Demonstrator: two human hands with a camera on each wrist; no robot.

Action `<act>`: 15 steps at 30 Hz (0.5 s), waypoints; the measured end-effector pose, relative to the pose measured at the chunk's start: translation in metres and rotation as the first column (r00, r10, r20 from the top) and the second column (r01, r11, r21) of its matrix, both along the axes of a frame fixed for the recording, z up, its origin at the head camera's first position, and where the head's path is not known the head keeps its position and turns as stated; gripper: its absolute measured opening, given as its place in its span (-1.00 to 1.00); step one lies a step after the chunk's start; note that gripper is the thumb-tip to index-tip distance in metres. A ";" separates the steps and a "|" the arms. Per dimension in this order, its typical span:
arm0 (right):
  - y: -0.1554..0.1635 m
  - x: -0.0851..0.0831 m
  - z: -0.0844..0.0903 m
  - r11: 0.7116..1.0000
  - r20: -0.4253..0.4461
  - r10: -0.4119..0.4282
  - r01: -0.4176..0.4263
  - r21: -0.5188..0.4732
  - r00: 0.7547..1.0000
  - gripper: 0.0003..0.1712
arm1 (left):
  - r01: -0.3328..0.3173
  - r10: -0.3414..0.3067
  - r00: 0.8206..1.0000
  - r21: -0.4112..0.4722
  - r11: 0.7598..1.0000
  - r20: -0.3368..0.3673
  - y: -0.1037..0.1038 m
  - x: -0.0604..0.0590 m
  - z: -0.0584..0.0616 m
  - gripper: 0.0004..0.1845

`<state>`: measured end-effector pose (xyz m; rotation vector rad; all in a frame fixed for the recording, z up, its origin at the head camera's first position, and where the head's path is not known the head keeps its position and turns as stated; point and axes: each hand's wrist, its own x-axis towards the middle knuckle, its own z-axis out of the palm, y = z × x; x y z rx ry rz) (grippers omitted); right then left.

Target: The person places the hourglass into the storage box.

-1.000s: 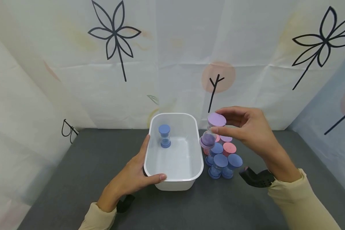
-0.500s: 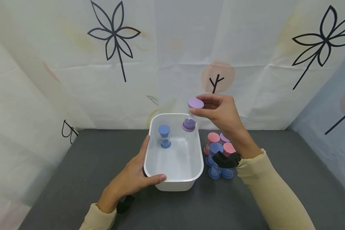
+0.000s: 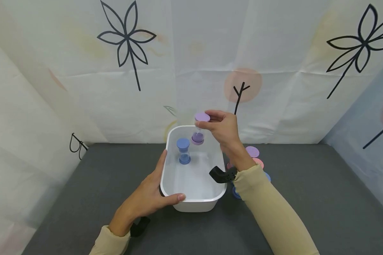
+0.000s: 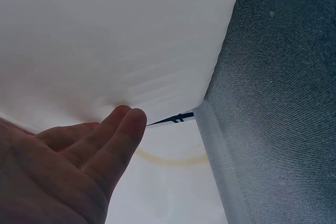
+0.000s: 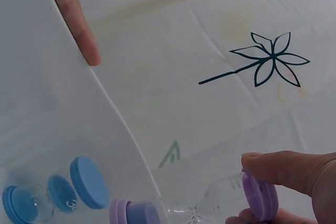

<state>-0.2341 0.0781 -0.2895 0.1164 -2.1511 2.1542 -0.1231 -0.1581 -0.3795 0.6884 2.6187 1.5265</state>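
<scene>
A white plastic tub (image 3: pixel 169 142) stands on the dark grey table. Inside it a blue sand timer (image 3: pixel 183 151) stands upright. My right hand (image 3: pixel 221 124) pinches the top cap of a purple sand timer (image 3: pixel 199 129) and holds it upright above the tub's far end, just right of the blue one. In the right wrist view the purple sand timer (image 5: pixel 210 211) lies across the bottom, with the blue sand timer (image 5: pixel 52 192) at lower left. My left hand (image 3: pixel 148 193) grips the tub's near left corner, thumb over the rim; its fingers (image 4: pixel 113 135) rest against the tub wall (image 4: pixel 115 40).
A cluster of pink, purple and blue sand timers (image 3: pixel 253 157) stands on the table right of the tub, partly hidden by my right forearm. White sheets printed with black flowers wall in the back and sides.
My right hand has carried the purple sand timer leftward from the cluster to above the tub's far end and lowered it slightly. My left hand and the tub have stayed put.
</scene>
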 end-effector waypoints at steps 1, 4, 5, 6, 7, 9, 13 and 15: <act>-0.003 0.000 -0.002 1.000 0.016 -0.003 0.003 0.004 1.000 -0.42 | -0.001 0.001 1.000 -0.002 1.000 -0.002 0.000 0.000 0.000 0.35; -0.010 0.000 -0.006 1.000 0.063 -0.017 0.016 0.016 0.998 -0.42 | 0.004 -0.004 1.000 -0.003 1.000 -0.009 0.000 0.000 0.000 0.35; -0.011 0.001 -0.007 0.999 0.075 -0.024 0.022 0.023 0.997 -0.42 | 0.005 -0.005 1.000 -0.002 1.000 -0.010 0.000 0.000 0.000 0.36; -0.012 0.001 -0.007 0.999 0.083 -0.033 0.031 0.032 0.996 -0.43 | 0.007 -0.007 1.000 0.001 1.000 -0.011 0.000 0.000 0.000 0.35; -0.013 0.002 -0.008 0.998 0.089 -0.042 0.039 0.039 0.995 -0.43 | 0.008 -0.008 1.000 0.001 1.000 -0.011 0.000 0.000 -0.001 0.36; -0.014 0.003 -0.008 0.997 0.092 -0.059 0.055 0.051 0.994 -0.43 | 0.014 -0.014 1.000 0.002 1.000 -0.011 0.000 -0.001 -0.001 0.36; -0.013 0.005 -0.007 0.993 0.077 -0.099 0.094 0.067 0.992 -0.42 | 0.015 -0.015 1.000 -0.016 1.000 -0.011 -0.001 -0.001 -0.002 0.36; -0.014 0.006 -0.008 0.991 0.068 -0.124 0.119 0.069 0.990 -0.41 | 0.012 -0.012 1.000 -0.022 1.000 -0.009 -0.001 -0.001 -0.002 0.35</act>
